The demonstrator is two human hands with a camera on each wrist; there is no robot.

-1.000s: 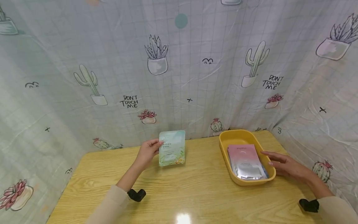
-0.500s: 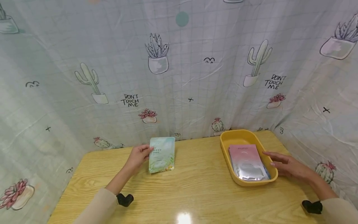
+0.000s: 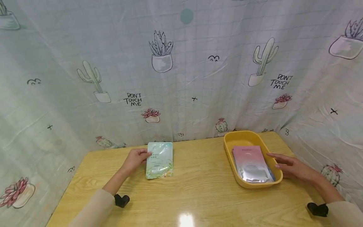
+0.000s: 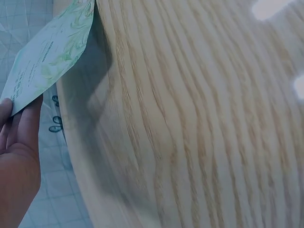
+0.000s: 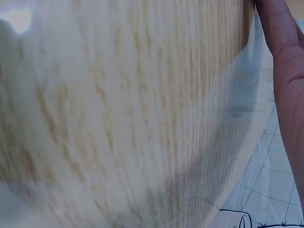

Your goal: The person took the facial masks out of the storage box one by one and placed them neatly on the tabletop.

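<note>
My left hand [image 3: 135,160] pinches the left edge of a pale green sheet mask packet [image 3: 159,160] between thumb and fingers. In the left wrist view the packet [image 4: 52,52] tilts over the table's far edge, casting a shadow on the wood. Plants and flowers are printed along its lower part. My right hand [image 3: 296,168] rests at the right rim of a yellow plastic basket [image 3: 241,136], its fingers nearly straight. Inside the basket lies a pink and silver sheet mask packet [image 3: 250,164], with other packets partly hidden beneath it, one of them blue.
The wooden table [image 3: 198,189] reaches back to a cloth curtain [image 3: 181,78] printed with cacti, which also hangs at both sides. Black straps with camera mounts [image 3: 122,200] sit at both wrists.
My left hand has carried the green packet to the left and lower, toward the tabletop. The right hand stays at the basket's rim, and the basket has not moved on the table.
</note>
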